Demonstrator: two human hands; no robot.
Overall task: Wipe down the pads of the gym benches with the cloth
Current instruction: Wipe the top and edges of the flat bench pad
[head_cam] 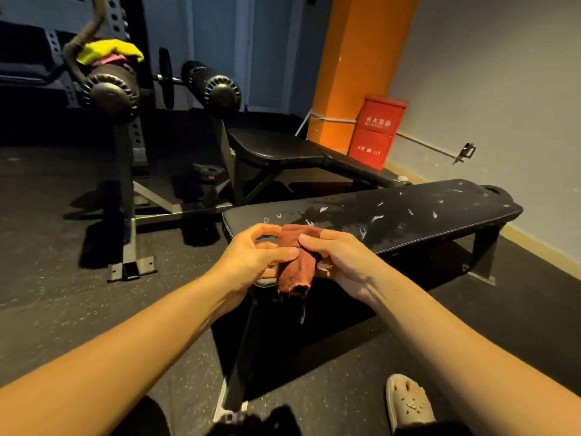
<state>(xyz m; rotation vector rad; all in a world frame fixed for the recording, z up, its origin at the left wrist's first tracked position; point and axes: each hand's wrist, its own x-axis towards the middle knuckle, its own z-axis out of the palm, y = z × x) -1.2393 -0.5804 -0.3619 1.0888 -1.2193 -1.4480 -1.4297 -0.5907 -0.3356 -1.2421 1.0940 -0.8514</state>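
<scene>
A folded rust-brown cloth (297, 262) hangs between my two hands above the near end of a flat black bench pad (408, 212). My left hand (254, 253) pinches its left edge with thumb and fingers. My right hand (339, 256) grips its right side, the thumb lying across the top. The pad is worn, with pale scuffs and a wet-looking patch near its middle. A second black bench pad (276, 146), set at an angle, stands behind it.
Two black foam rollers (110, 92) on a steel frame stand at the left, with a yellow cloth (107, 50) draped over one. A red fire-extinguisher box (377, 130) sits by the orange pillar. My slippered foot (408, 404) rests on the dark rubber floor.
</scene>
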